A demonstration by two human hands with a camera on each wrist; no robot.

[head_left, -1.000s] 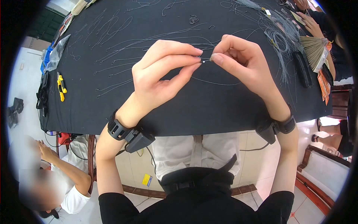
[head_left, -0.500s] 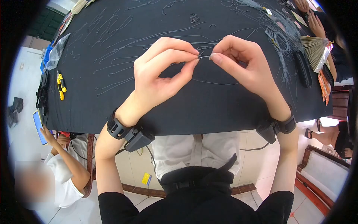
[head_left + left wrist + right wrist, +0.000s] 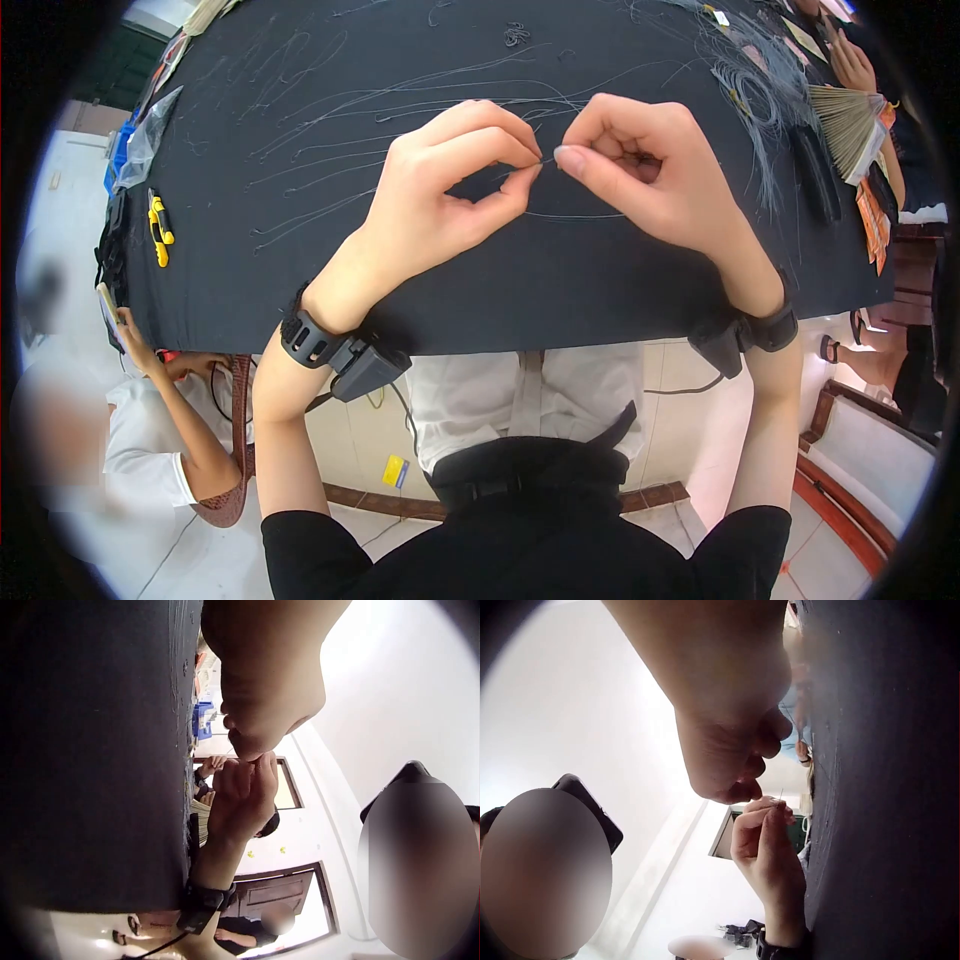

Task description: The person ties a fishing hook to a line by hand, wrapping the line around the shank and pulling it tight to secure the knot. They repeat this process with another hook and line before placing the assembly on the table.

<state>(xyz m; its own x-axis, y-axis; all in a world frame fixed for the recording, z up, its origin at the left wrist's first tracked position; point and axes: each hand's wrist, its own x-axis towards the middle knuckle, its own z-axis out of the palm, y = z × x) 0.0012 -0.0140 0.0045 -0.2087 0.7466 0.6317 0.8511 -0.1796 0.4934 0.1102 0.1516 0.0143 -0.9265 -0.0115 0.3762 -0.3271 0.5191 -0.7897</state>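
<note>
In the head view my left hand (image 3: 440,185) pinches a thin line between thumb and fingertips, over the black cloth. My right hand (image 3: 660,175) faces it, thumb and index finger pinching the line's other side, the remaining fingers curled in. Only a small gap parts the two sets of fingertips. A short thin strand (image 3: 781,795) sticks up from the left fingertips in the right wrist view. Below and left of the hands lie several thin dark lines (image 3: 330,160) with small loops at their ends. The fingers cover most of the piece being worked on.
Yellow-handled pliers (image 3: 160,232) and a clear plastic bag (image 3: 148,145) lie on the left. Coiled line (image 3: 745,100), a dark case (image 3: 815,180) and a fanned stack of strips (image 3: 842,130) are on the right. A small dark heap (image 3: 516,35) lies beyond the hands. Other people are close by.
The small white bead seen between the fingertips earlier no longer shows. The left fingers have closed in, and the hands stand nearer each other. The seated person's phone has shifted.
</note>
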